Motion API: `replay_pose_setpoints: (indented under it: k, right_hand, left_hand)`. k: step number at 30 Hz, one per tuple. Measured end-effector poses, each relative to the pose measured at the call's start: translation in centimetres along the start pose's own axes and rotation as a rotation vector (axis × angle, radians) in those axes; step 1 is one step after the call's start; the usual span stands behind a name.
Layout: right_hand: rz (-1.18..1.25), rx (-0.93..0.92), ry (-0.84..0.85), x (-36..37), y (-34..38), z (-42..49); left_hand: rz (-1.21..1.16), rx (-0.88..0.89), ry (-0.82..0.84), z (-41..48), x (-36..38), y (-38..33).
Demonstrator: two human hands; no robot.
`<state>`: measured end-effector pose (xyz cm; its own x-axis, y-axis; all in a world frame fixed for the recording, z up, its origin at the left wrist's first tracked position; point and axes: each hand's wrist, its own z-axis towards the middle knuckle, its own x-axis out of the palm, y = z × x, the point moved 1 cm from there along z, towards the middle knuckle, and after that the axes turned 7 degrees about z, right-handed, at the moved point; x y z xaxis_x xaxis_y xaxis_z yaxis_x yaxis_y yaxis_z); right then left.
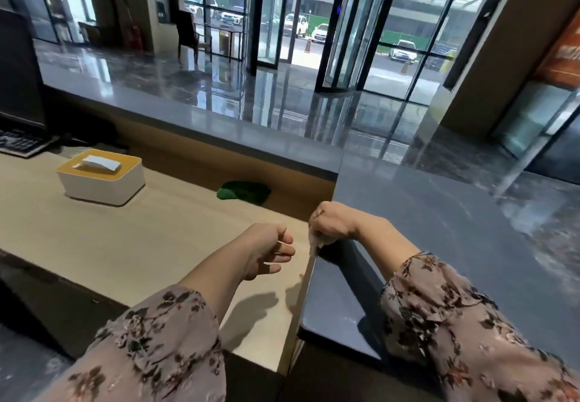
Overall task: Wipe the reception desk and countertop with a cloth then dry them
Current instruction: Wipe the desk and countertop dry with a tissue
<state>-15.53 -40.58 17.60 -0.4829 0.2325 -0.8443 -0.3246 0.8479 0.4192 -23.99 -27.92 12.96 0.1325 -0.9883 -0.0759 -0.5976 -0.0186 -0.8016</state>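
Observation:
The light wooden desk runs along the left, and the raised dark grey countertop wraps around its far and right sides. A green cloth lies bunched on the desk in the far corner under the countertop. My right hand is curled in a fist at the countertop's left edge and grips a small pale tissue, of which only a scrap shows below the fingers. My left hand hovers over the desk beside it, fingers loosely curled and holding nothing.
A white tissue box with a yellow lid stands on the desk at the left. A keyboard and a dark monitor sit at the far left. Beyond the countertop lie a glossy lobby floor and glass doors.

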Motion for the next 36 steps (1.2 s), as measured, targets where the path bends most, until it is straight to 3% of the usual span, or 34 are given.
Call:
replay_pose_setpoints:
  k: [10,18,22,25,28,29,33,36]
  right_hand:
    - [-0.050,-0.002,-0.010,5.0,4.0,-8.7]
    - [0.273,0.042,-0.124,7.5,4.6,-12.0]
    - [0.606,0.035,-0.156,8.4,3.7,-12.5]
    - [0.753,-0.030,-0.417,8.2,2.7,-12.9]
    - [0.409,0.031,-0.851,8.5,1.6,-13.3]
    - [0.294,0.044,-0.853,9.1,1.5,-13.5]
    - [0.043,0.077,-0.528,13.0,2.0,-14.3]
    - [0.073,0.087,-0.532,13.5,2.2,-14.7]
  left_hand:
    - [0.129,0.040,0.136,-2.8,-0.3,2.4]
    - [0.134,0.114,0.165,-4.3,-0.1,2.6]
    - [0.112,0.146,0.211,-4.9,-0.2,2.1]
    - [0.084,0.172,0.214,-5.3,-0.2,1.8]
    - [0.043,0.221,0.142,-5.5,-0.1,2.0]
    - [0.031,0.242,0.112,-5.6,0.0,2.1]
    - [0.041,0.285,0.021,-5.5,0.6,2.4]
    - [0.074,0.331,-0.008,-6.1,1.2,2.3]
